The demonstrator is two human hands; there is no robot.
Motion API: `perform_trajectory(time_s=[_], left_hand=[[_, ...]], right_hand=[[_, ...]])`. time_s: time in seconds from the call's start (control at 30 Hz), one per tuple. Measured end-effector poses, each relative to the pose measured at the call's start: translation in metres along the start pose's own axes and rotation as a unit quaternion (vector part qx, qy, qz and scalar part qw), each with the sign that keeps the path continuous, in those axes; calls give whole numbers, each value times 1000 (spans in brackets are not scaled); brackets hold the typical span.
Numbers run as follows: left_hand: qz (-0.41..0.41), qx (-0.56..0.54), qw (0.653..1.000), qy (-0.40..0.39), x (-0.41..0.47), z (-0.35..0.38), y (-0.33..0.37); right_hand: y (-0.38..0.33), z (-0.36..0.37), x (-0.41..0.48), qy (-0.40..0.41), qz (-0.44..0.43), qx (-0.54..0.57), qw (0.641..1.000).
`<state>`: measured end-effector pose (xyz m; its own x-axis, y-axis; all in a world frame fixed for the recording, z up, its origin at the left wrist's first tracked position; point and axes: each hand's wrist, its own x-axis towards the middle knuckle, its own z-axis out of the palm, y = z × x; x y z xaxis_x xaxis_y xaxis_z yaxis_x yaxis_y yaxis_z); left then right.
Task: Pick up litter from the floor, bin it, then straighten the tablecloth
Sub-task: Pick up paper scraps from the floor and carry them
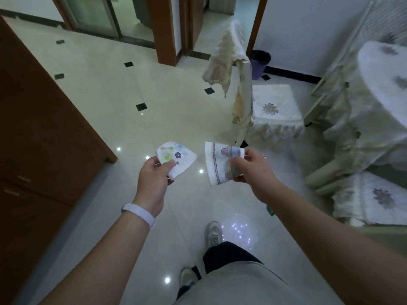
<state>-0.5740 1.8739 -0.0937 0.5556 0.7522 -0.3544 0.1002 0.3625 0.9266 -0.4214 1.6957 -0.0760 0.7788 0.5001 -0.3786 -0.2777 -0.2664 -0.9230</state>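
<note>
Curled fingers (165, 167) of the left hand (153, 179) pinch a crumpled flowered cup (177, 158). The right hand (251, 171) grips a flattened patterned cup (217, 166) just beside it. Purple bin (259, 62) at one o'clock, tablecloth (378, 102) at two!

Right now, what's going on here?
A person stands on the tiled floor holding litter in both hands: the left hand grips a flower-printed paper cup, the right hand a squashed paper cup with purple trim. Neither is binned yet; the purple bin stands by the far wall, beyond the covered chair. No hand is on the tablecloth.
</note>
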Motion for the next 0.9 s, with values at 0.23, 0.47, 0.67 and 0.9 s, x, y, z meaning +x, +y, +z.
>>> perform_trajectory(time_s=[0.23,0.47,0.67,0.9], left_hand=[[-18,25,999,-21,93,28,17],[-16,58,997,-41,201,90,56],[13,70,996,-49,278,141,103],[20,67,994,-84,354,174,140]], right_hand=[[-21,0,96,34,13,29,999],[-62,-10,212,50,17,46,998],[-117,-15,291,51,4,65,997],[-154,-19,356,65,-12,79,995]])
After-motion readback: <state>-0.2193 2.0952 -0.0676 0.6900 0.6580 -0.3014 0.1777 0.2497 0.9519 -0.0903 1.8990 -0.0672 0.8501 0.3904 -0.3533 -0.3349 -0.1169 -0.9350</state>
